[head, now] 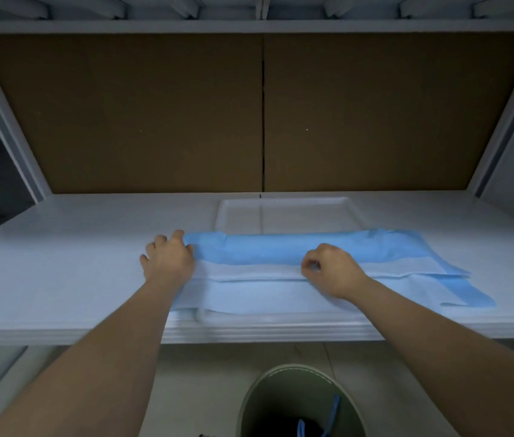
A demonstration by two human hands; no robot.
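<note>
Centre frame: left hand (169,258) grips the folded end of the thin blue paper sheet (280,247); right hand (332,269) seemingly pinches its edge, holding the fold straight.

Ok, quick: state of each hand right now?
Left hand: grips the left edge of the blue sheet.
Right hand: pinches a fold of that sheet.

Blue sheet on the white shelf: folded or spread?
Partly folded: the thin blue disposable sheet lies in overlapping layers, its far edge doubled over, white underside showing.

White shelf (60,279): clear tray (306,216) ctr, blue sheet (280,247) draped over tray.
</note>
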